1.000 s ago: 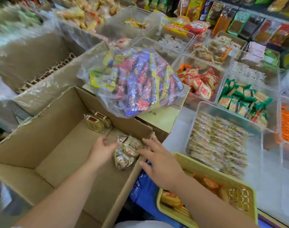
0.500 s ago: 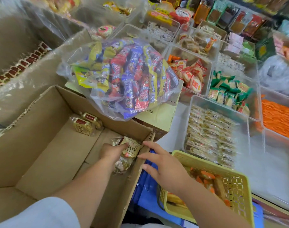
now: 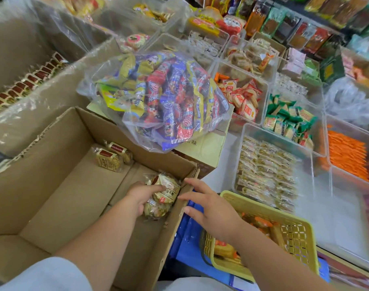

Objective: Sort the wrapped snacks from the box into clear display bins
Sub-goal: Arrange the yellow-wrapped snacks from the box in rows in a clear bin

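An open cardboard box (image 3: 53,175) fills the lower left. Inside its right corner my left hand (image 3: 140,195) grips a bunch of gold wrapped snacks (image 3: 163,196). My right hand (image 3: 208,206) rests with spread, straight fingers on the box's right wall, beside the snacks. Two more gold snacks (image 3: 111,157) lie against the box's far wall. A clear bin (image 3: 252,131) to the right holds several of the same pale wrapped snacks (image 3: 265,171).
A clear bag of colourful candy bars (image 3: 164,99) lies on the box's far flap. A yellow basket (image 3: 284,232) with orange packets sits under my right wrist. Clear bins with red (image 3: 240,97), green (image 3: 288,116) and orange (image 3: 347,154) snacks stand to the right.
My left hand has closed round the gold snacks in the box's corner. My right hand has stayed at the box's right wall. The view has shifted slightly left.
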A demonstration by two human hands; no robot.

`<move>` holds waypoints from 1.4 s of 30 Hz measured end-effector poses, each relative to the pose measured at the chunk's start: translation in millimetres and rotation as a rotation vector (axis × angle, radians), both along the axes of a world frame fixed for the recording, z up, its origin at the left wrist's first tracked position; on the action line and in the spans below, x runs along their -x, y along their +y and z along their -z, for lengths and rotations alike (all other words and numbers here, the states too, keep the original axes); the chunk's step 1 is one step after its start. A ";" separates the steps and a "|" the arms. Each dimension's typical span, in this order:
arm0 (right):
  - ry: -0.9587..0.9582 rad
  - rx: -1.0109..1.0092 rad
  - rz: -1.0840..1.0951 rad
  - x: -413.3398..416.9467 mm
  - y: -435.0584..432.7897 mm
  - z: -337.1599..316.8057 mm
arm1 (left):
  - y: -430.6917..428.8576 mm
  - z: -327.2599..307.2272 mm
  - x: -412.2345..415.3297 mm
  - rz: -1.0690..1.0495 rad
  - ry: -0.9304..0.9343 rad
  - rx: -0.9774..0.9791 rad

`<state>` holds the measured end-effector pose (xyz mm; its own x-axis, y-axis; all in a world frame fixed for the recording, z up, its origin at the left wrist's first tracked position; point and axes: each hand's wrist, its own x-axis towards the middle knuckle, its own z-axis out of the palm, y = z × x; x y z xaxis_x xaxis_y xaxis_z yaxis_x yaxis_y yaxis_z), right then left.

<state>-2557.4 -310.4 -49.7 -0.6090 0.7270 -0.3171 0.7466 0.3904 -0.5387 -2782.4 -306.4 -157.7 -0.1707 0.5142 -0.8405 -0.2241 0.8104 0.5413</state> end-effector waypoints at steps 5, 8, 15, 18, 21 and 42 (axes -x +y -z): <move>-0.021 -0.004 -0.011 0.0 0.7 -1.7 | -8.5 -13.8 7.4 -0.062 -0.032 -0.019; -0.044 0.010 -0.021 2.4 2.6 -7.1 | -21.2 -27.9 21.2 -0.193 -0.130 -0.026; 0.110 -0.113 0.030 18.4 -1.2 -48.2 | -56.1 -92.8 25.3 -0.395 -0.161 -0.278; 0.251 -0.146 -0.023 21.8 -7.2 -72.4 | -61.3 -134.7 3.2 -0.357 -0.199 -0.424; 0.304 -0.199 -0.067 11.1 -11.0 -89.2 | -60.6 -168.7 -27.5 -0.294 -0.185 -0.526; 0.639 0.021 0.494 -166.8 -2.5 -41.1 | -52.3 -158.9 -219.9 0.025 -0.187 -0.526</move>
